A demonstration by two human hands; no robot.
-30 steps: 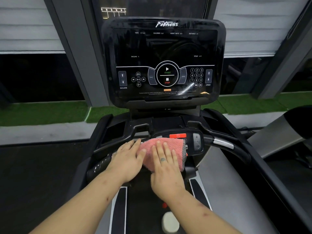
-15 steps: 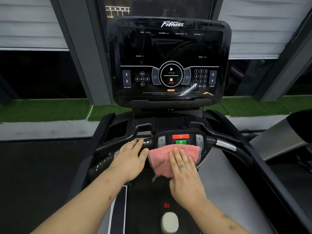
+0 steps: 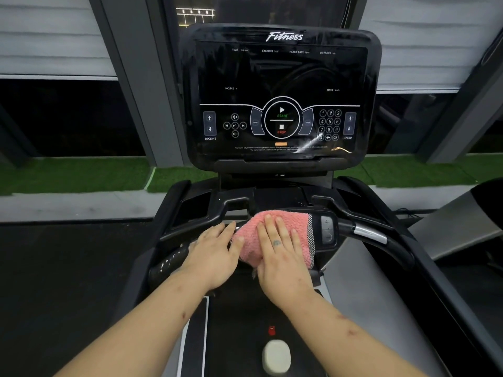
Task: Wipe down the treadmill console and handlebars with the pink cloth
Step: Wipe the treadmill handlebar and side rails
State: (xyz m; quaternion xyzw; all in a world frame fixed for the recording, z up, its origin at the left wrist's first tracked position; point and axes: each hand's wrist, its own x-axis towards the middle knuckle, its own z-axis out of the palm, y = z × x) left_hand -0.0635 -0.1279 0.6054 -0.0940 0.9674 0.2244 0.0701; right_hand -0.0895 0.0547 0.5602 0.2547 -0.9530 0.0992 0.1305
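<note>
The pink cloth [image 3: 283, 229] lies folded over the small control pod at the middle of the black handlebar [image 3: 381, 238]. My right hand [image 3: 283, 257] presses flat on the cloth with straight fingers. My left hand [image 3: 215, 254] rests flat on the handlebar just left of the cloth, its thumb touching the cloth's edge. The cloth hides the pod's red and green buttons; the plus and minus keys [image 3: 327, 229] show at its right. The large black console screen [image 3: 281, 96] stands upright behind, dark, with printed START and STOP controls.
Cup-holder recesses [image 3: 194, 208] sit left of the console base. A white oval object [image 3: 276, 356] and a small red tag [image 3: 271, 330] lie on the treadmill deck below my arms. Another machine [image 3: 462, 227] stands at right. Green turf and windows are behind.
My right hand has slid the cloth up and back left over the control pod, covering the red and green buttons that showed half a second ago. My left hand has stayed on the handlebar.
</note>
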